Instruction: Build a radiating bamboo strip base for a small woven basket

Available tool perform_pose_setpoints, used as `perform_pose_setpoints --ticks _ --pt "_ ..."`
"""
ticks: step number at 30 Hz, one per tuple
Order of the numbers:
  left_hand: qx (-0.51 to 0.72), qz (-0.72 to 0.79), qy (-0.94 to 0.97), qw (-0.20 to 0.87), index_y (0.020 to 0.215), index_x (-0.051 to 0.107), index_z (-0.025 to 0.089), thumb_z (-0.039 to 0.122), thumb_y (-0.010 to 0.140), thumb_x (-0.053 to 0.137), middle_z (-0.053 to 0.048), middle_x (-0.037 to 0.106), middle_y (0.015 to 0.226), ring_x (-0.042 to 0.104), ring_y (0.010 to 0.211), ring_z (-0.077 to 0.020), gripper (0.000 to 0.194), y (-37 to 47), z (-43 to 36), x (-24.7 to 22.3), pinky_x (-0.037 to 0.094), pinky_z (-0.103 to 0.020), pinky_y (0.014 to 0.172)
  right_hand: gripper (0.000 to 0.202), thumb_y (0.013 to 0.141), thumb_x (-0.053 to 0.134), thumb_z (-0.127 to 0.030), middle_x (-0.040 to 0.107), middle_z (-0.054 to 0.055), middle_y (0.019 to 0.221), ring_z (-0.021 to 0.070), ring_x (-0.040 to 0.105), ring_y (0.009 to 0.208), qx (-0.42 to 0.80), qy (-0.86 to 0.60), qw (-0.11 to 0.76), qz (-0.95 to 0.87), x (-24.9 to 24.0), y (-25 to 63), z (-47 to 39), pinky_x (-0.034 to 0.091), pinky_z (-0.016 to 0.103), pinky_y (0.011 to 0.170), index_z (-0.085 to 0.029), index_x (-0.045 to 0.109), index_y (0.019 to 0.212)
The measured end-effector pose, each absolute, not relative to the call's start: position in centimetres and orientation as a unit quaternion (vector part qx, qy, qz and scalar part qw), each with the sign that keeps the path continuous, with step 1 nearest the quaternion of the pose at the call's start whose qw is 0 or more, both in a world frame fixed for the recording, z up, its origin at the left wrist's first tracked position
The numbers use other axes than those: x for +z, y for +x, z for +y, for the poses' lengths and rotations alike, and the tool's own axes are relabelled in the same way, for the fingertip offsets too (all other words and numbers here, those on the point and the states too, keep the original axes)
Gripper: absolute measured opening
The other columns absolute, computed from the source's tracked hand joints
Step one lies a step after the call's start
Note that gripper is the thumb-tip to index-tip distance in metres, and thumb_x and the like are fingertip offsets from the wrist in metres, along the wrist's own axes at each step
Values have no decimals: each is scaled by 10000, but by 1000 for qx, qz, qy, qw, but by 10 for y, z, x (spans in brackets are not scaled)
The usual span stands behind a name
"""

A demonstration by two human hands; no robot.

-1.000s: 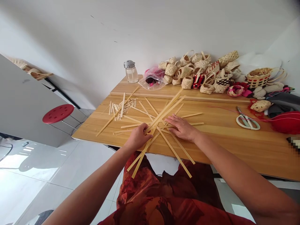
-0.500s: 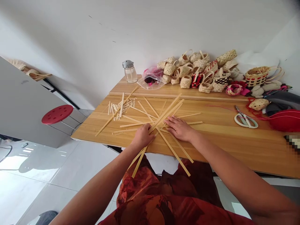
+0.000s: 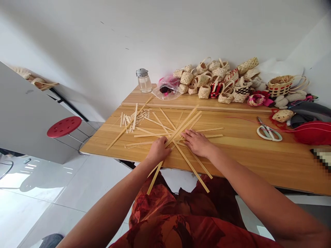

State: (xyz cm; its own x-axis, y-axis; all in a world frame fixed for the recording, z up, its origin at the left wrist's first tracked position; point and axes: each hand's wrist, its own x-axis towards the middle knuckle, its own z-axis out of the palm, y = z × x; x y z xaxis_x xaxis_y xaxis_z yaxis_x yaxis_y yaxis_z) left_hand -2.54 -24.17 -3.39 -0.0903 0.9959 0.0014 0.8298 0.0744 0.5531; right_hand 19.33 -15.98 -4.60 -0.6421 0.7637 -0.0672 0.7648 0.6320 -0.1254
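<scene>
Flat pale bamboo strips (image 3: 191, 166) cross one another in a star pattern near the table's front edge. My left hand (image 3: 158, 149) is closed at the lower left of the crossing, thumb and fingers on a strip (image 3: 184, 125) that runs diagonally to the upper right. Its fingertips are partly hidden. To the right of the crossing, my right hand (image 3: 198, 143) lies palm down with fingers stretched out, touching the strips. Several strip ends stick out over the front edge above my lap.
Cut strip scraps (image 3: 134, 119) lie at the left of the wooden table (image 3: 248, 162). White-handled scissors (image 3: 269, 133) and red yarn (image 3: 314, 132) are on the right. Small woven baskets (image 3: 204, 92), a plastic bag (image 3: 167, 90) and a bottle (image 3: 144, 82) stand along the back. A red stool (image 3: 64, 126) is at left.
One strip end below my left hand now reaches less far past the table's front edge. Both hands stay in nearly the same place; the view has shifted slightly.
</scene>
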Motion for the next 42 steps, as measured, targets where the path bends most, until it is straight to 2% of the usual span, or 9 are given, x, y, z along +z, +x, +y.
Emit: perform_pose_setpoints --ticks 10,16,20,25,29,34,42 --pt "217 710 639 200 790 507 226 186 720 720 -6 653 835 601 809 -196 227 -24 -244 -29 393 -270 707 558 1036 297 -393 306 76 1647 341 287 1503 -69 436 14 897 -43 190 -164 331 580 1164 -274 335 1579" --pt "252 713 613 229 778 550 219 306 810 666 34 603 736 539 681 -152 149 -40 -255 -11 356 -264 652 555 1050 244 -417 289 77 1655 325 260 1516 -77 438 8 896 -43 192 -166 315 559 1173 -286 322 1583" --pt "269 723 593 231 793 572 220 343 800 664 51 571 689 515 646 -146 154 -63 -273 -10 348 -262 627 557 1053 242 -421 265 89 1663 330 241 1521 -86 436 -1 896 -45 194 -166 307 559 1176 -283 314 1588" --pt "282 721 584 246 828 577 229 275 766 651 46 653 767 576 715 -155 107 -78 -292 -20 396 -259 680 588 1041 313 -470 291 132 1646 348 237 1519 -89 423 -31 901 -47 196 -161 283 552 1194 -228 353 1576" --pt "268 717 606 217 844 540 239 213 775 619 27 700 877 622 806 -172 108 -77 -290 -25 422 -267 738 602 1034 347 -496 325 139 1629 344 252 1515 -89 412 -53 905 -46 200 -156 287 558 1191 -225 363 1571" --pt "225 696 661 168 812 477 245 151 768 609 17 657 826 615 799 -185 169 -72 -273 -26 428 -273 735 585 1030 362 -490 363 141 1612 336 288 1504 -89 401 -66 909 -45 203 -160 308 552 1185 -214 418 1542" --pt "191 684 681 179 806 445 251 143 757 656 0 644 820 633 826 -209 242 -50 -249 -26 423 -275 727 634 1006 409 -526 384 152 1599 340 299 1498 -80 406 -82 907 -49 201 -167 301 548 1198 -161 439 1524"
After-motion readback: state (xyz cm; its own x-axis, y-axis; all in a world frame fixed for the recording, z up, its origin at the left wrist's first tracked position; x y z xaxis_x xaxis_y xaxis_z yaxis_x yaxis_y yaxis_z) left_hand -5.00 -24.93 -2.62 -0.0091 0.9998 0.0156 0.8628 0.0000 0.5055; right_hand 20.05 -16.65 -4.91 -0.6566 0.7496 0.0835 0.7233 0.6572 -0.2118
